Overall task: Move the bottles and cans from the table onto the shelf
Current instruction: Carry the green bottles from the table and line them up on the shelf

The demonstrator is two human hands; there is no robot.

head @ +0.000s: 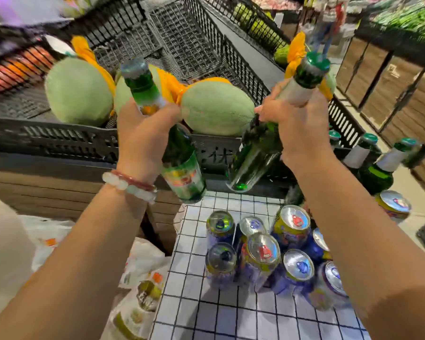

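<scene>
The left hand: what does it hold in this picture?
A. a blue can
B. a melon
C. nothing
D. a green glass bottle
D: the left hand grips a green glass bottle by its neck, lifted above the cans on the table.

shop aisle, looks like a produce section | black plastic crates [182, 38] stacked behind | pale green melons [77, 90] in front crate | wood-slat display stands [388, 94] on right | leafy greens [412, 15] top right | plastic bags [138, 285] bottom left
</scene>
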